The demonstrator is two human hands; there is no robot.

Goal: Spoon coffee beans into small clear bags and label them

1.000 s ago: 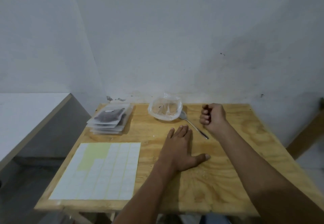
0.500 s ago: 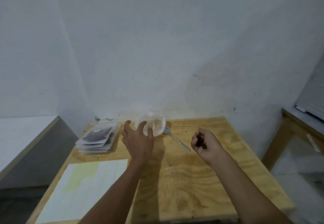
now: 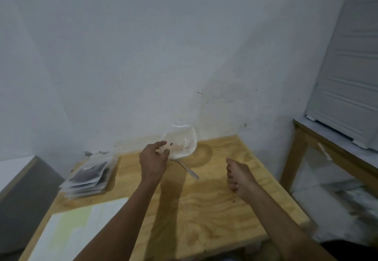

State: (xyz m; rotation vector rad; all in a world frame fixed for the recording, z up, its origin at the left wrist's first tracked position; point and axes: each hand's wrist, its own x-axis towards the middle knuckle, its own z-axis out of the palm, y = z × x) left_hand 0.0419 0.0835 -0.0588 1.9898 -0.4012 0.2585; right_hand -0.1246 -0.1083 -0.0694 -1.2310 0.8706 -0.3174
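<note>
Left hand [image 3: 153, 161] reaches to the bowl [image 3: 181, 141], thumb and fingers curled round its near-left rim, gripping it. Bowl is clear plastic, tilted up off the table [image 3: 214, 203], near the back edge by the wall [image 3: 163, 56]; its round shadow sits on the wood just right of it. Inside looks almost bare, 1 or 2 dark specks near the rim, too blurred to call.

Spoon [image 3: 186, 168] lies flat on the table just in front of the bowl, handle pointing right and toward the camera, bowl end tucked under the left hand's edge. Neither hand touches it as far as can be seen.

Right hand [image 3: 238, 176] hovers over the right part of the table, fingers curled together into a loose fist; cannot tell whether anything is inside. 1 small dark speck on the wood just below it.

Stack of bags [image 3: 90, 177] sits at the left back corner, several clear bags with dark contents, top 1 with a white patch. Label sheet [image 3: 77, 234] lies flat at the near-left, part yellowish, part white.

Second table [image 3: 302, 138] stands right, well apart.
</note>
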